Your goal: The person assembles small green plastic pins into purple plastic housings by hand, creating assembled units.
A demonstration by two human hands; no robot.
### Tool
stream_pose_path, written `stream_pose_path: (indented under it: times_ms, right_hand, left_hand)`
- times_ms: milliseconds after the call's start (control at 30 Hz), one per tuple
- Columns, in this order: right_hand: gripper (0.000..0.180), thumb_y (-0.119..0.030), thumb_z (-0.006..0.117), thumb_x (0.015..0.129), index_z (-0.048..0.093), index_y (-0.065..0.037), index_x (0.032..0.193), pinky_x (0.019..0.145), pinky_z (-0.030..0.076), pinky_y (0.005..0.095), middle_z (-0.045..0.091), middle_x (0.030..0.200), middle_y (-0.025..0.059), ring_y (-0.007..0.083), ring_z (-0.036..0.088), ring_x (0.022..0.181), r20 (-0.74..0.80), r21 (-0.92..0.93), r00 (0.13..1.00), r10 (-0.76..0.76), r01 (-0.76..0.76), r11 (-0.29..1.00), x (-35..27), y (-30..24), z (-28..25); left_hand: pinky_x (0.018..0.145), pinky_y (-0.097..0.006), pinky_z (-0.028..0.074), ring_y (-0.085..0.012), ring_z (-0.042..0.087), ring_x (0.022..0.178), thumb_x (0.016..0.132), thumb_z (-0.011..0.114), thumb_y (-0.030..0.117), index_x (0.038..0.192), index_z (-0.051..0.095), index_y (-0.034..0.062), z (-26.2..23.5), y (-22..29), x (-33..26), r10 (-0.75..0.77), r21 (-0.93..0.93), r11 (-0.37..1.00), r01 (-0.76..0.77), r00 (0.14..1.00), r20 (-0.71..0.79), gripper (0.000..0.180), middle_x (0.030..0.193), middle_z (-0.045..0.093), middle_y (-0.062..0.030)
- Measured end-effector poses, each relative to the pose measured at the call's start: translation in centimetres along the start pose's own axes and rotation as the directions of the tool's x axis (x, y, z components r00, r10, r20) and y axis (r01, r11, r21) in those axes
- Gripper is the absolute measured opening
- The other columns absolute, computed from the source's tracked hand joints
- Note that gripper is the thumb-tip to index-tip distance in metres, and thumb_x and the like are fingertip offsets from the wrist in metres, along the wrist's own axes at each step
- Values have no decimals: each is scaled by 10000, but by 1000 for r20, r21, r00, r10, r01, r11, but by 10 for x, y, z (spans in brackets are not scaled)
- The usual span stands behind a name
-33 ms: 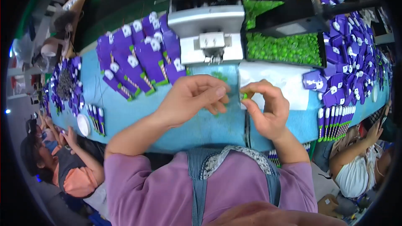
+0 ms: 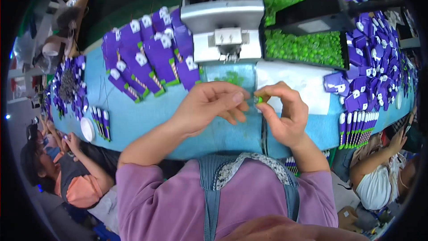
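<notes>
My right hand (image 2: 285,114) pinches a small bright green plastic piece (image 2: 259,100) between thumb and forefinger, over the blue table (image 2: 209,140). Close on its left, my left hand (image 2: 213,103) has its thumb against the forefinger and the other fingers loosely curled. Whatever it may hold is hidden or too small to make out. Small green bits (image 2: 232,77) lie on the table just beyond my hands. Directly ahead stands a grey and silver bench machine (image 2: 228,35) with a metal fixture at its front.
A black tray (image 2: 347,56) of green pieces stands right of the machine, beside a white sheet (image 2: 290,76). Purple flat pieces (image 2: 133,56) lie at left, with a large heap (image 2: 370,62) at right. A white round lid (image 2: 88,129) sits at left. Other people work on both sides.
The green piece in my right fingers shows a little more and has tilted slightly. My left hand has shifted slightly to the right.
</notes>
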State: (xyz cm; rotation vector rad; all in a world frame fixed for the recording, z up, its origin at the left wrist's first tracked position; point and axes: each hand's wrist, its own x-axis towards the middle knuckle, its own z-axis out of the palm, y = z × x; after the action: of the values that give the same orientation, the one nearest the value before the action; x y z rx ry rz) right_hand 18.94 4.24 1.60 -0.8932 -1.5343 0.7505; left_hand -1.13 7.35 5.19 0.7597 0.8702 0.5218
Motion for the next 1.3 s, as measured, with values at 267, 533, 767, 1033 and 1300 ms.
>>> stream_pose_path:
  times_ms: [267,533,767,1033,1300]
  right_hand:
    - [406,122,713,665,559,22,1027,587,494,311,657,866,133,251,627,703,167,-71,974,-154,167,983,-6,-10,18]
    - [204,18,726,724,636,23,906,675,501,320,655,905,137,245,626,781,288,-36,957,33,-24,999,-15,-20,21]
    - [196,39,715,720,625,12,892,690,488,316,647,905,131,247,612,796,172,-126,975,138,-117,985,-24,-18,12]
    - [136,-27,696,729,630,-30,847,760,445,371,639,921,85,283,556,849,-85,-795,991,102,-129,592,-22,16,-70]
    - [152,-66,713,714,635,-60,845,762,373,367,619,935,29,245,524,885,-50,-902,987,152,-110,418,-35,28,-91]
  left_hand:
    - [598,-263,530,-135,642,680,918,623,191,996,657,-13,-1,-53,-21,107,-254,961,-108,994,-16,221,858,682,-85]
    - [555,-241,496,-94,599,639,929,608,175,958,661,1,-7,-67,-35,137,-276,953,-128,990,13,184,814,667,-70]
    - [528,-257,417,-104,493,584,810,734,146,875,553,30,-17,-65,-32,614,680,700,-217,669,-419,225,742,535,-36]
    - [457,-184,306,-16,414,515,773,750,18,1123,482,-23,-50,-78,-19,525,548,822,-156,582,-621,443,740,581,5]
    - [510,-223,394,-71,506,638,938,547,72,1145,526,-21,-27,-73,-36,476,69,861,-505,750,-459,228,874,599,-42]
